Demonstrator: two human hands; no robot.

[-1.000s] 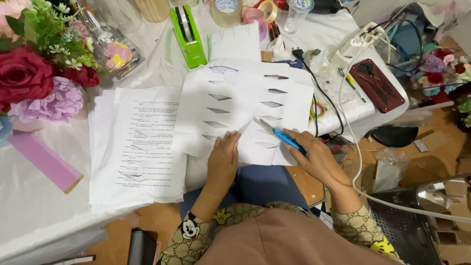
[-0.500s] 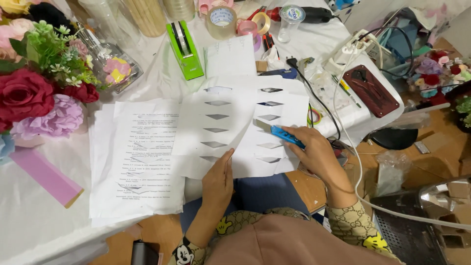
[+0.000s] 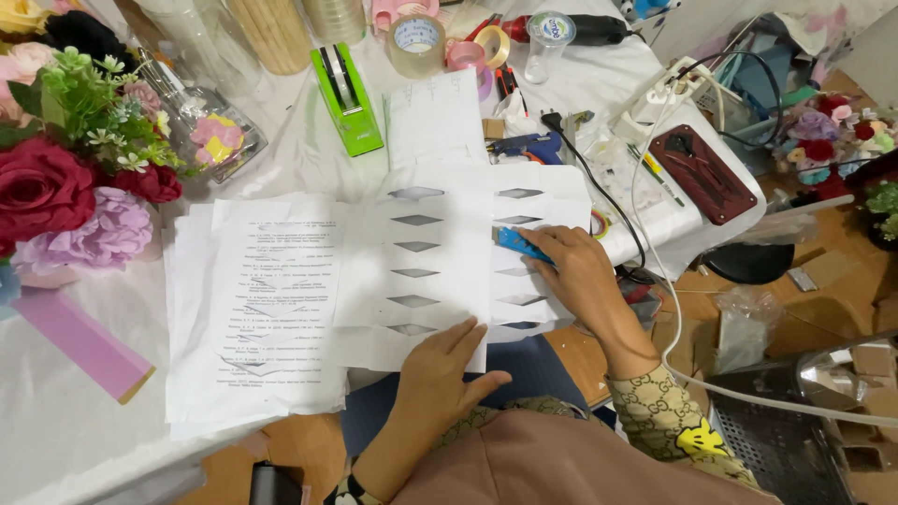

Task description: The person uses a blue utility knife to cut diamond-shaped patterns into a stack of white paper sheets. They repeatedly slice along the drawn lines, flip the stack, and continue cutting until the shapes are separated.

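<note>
Head view, looking down on a white-covered table [image 3: 309, 159].

Right hand [image 3: 575, 271] — closed in a pinch around a blue cutter [image 3: 521, 245], the thumb and fingers wrapped over its rear end. The cutter's long axis runs from lower right, inside the grip, to upper left, where its tip rests on the white paper sheet [image 3: 449, 262]. The tip sits in the right-hand column of diamond-shaped cut-outs, between two of them; whether a blade is out I cannot tell.

Left hand [image 3: 440, 369] — flat, fingers together and extended, palm pressed on the lower edge of the same sheet, just below the left column of cut-outs. It lies to the left of the cutter and nearer the body, well apart from the tip.

Key relation: the sheet lies directly ahead of both hands; the right hand is the nearer to the right column, while the left is nearer the left column and the sheet's near edge.

Around: a stack of printed pages [image 3: 253, 309] under the sheet's left side, a green tape dispenser [image 3: 346, 98] beyond, artificial flowers [image 3: 65, 178] at far left.
</note>
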